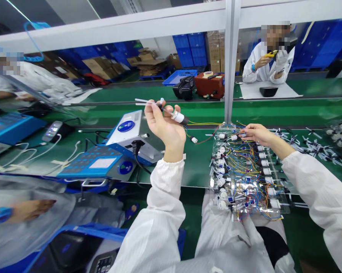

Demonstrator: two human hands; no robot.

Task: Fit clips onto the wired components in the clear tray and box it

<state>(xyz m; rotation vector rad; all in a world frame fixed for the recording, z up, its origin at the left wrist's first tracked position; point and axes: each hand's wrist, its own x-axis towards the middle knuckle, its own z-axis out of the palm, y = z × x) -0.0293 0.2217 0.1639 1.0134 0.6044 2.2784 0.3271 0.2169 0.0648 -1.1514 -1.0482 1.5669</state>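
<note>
My left hand (168,123) is raised above the bench, its fingers closed around a small white-and-black cylindrical part (178,116) with thin wires and pale tubes. Yellow and red wires (205,123) trail from that part toward a clear plastic tray (213,142). A small white connector (194,140) dangles below the hand. Over the tray's far edge, my right hand (256,134) pinches with thumb and fingers; what lies between the fingertips is too small to name, with wires about it. In the tray sit rows of similar white cylinders (265,163) with tangled coloured wires.
Loose black-and-white tube pieces (310,146) lie right of the tray. Blue-and-white test devices (131,132) stand to the left, with cables (71,151). A metal post (229,60) rises beyond the tray. A co-worker (269,60) sits across; another person's arm (25,210) is at lower left.
</note>
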